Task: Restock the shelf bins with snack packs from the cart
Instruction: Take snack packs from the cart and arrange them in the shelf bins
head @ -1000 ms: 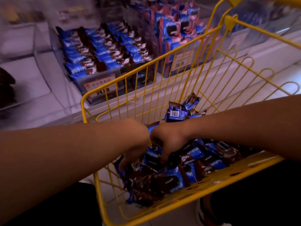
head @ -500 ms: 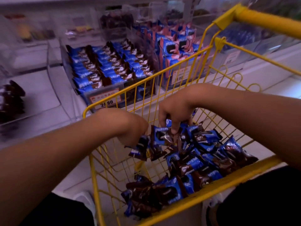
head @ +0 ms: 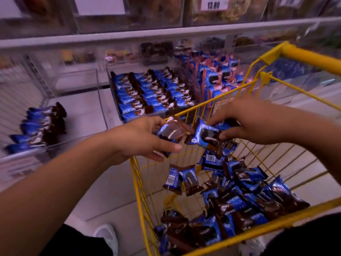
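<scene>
The snack packs the person is lifting sit just above the near-left corner of the yellow cart (head: pixel 186 110): the left hand (head: pixel 140 139) pinches one brown-and-blue pack (head: pixel 172 133) between thumb and fingers, and the right hand (head: pixel 245 122) grips a small bunch of packs (head: pixel 206 137), several dangling below it in a loose string. Two more packs (head: pixel 182 180) show lower in the cart, apparently in mid-air, so the bunch looks insecure. These are light, soft foil-type wrappers, probably slick and crinkly, each with a biscuit inside that could crack if squeezed; the safest hold is likely across the flat middle with fingers on both faces, or by the crimped end seam, rather than by a handful. The rest of the stock lies heaped in the cart's near right corner (head: pixel 254 206). Beyond the cart's rim, a clear shelf bin (head: pixel 144 115) already holds three tidy rows of the same packs standing on edge, and a bin to the left (head: pixel 79 139) holds only one short row (head: pixel 38 126) with bare floor beside it, seemingly the place to fill. To the right stands a bin of pink-and-blue packs (head: pixel 217 78).
</scene>
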`<state>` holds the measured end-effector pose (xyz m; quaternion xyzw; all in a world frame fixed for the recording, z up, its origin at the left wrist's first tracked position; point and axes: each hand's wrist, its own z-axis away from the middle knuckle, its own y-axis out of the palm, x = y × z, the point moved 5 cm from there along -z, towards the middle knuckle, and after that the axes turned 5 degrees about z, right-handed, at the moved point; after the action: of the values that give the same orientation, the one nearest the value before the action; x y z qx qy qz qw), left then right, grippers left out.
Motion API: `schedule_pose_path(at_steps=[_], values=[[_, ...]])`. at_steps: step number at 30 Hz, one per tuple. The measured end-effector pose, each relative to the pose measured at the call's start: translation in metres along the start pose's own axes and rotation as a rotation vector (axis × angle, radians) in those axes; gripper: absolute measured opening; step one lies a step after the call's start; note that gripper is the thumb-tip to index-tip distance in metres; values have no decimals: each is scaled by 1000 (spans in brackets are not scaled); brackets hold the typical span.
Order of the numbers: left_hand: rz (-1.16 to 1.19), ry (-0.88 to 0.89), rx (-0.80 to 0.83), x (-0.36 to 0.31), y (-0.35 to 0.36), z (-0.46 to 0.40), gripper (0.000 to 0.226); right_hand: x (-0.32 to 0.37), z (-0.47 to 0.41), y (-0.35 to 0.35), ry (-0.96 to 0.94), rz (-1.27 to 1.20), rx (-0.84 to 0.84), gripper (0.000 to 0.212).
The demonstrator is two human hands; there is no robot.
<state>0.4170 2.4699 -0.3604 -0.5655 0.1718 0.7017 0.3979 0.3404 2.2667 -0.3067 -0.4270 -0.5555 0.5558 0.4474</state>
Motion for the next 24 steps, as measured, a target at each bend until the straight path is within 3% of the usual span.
schedule_pose_path(at_steps=[4, 10, 12, 15, 18, 21, 24], values=[[99, -19, 31, -3, 1, -7, 30, -19, -7, 3, 64, -74, -48, 38], [-310, 340, -476, -26, -13, -14, 26, -28, 1, -11, -24, -141, 29, 30], [-215, 354, -436, -26, -10, -18, 19, -23, 1, -9, -37, -158, 45, 30], [105, 202, -216, -18, 8, -26, 5, -10, -4, -4, -80, -150, 4, 27], [331, 105, -84, -16, 24, -29, 32, -4, -7, -4, -61, -155, -33, 19], [229, 164, -48, -18, 36, -27, 51, -1, -9, -3, -60, -164, -66, 18], [207, 249, -137, -16, 36, -27, 61, -7, -9, -10, -22, -178, -196, 23]])
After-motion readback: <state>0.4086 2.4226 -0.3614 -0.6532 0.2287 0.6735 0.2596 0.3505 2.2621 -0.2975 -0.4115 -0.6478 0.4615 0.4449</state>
